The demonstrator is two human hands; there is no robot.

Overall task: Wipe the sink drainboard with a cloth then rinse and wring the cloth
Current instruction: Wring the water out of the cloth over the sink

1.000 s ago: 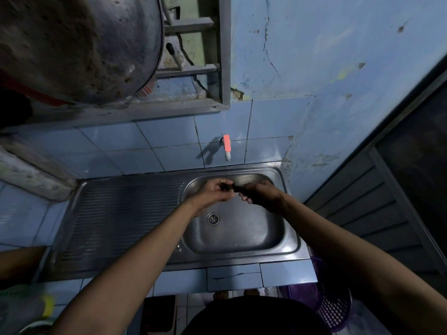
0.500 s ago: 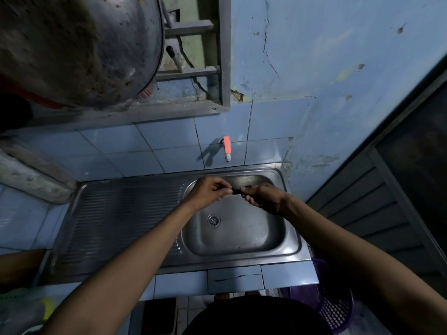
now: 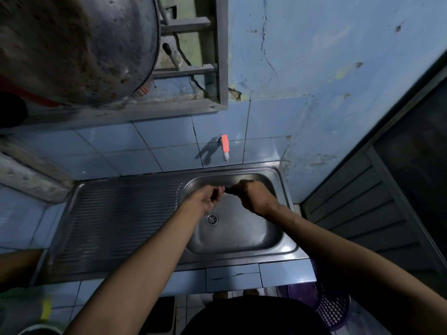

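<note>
Over the sink basin [image 3: 242,238], the left hand [image 3: 205,199] and right hand [image 3: 254,197] are twisting further against each other than a second ago, fingers curled tight around the dark cloth [image 3: 228,189] stretched between them, so wringing is likely nearing its end.

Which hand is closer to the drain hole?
Left. The left hand is just above the drain in the picture; the right hand is up and to the right, farther off.

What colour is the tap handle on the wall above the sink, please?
The tap handle is orange-pink, seen in the head view.
</note>
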